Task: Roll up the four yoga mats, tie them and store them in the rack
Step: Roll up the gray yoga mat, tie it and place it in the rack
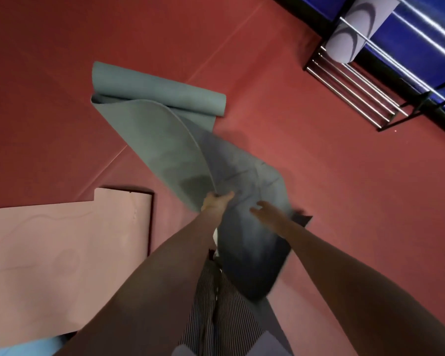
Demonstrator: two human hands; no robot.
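Grey-green yoga mat [149,140] of matte, faintly grainy foam: lay slantwise over the smooth red floor [319,181], reaching from eleven o'clock down to the person at six. Far end wound into a loose tube at eleven o'clock, resting on the floor. Middle stretch lifted and twisted, one long edge curling over in a thin, clean arc. Nearer part shaded to a darker blue-grey, crossed by soft creases, hanging in front of striped trousers [216,317]; rounded lowest corner blurred.

Left hand [217,201]: gripped the curled edge of the mat, fingers folded round it. Right hand [265,211]: held open just toward three o'clock of the left, fingers spread and relaxed over the dark part of the mat; could not tell whether touching.

Pale pink rectangular mat [62,240], faint curved lines on its surface: lay flat at eight o'clock, straight right edge near the left forearm, far corner notched. Strip of light blue sheet [16,349]: showed beneath its near edge at seven o'clock.

Rack of bright metal bars [350,96] on a thin black frame: stood at two o'clock, well apart from the grey-green mat, against a glossy blue padded surface [406,32]. Carried one rolled lavender mat [352,29] with dark crescent marks across its upper bars.

Between mat and rack, and from nine round to twelve o'clock: broad open floor, crossed by thin pale seams.
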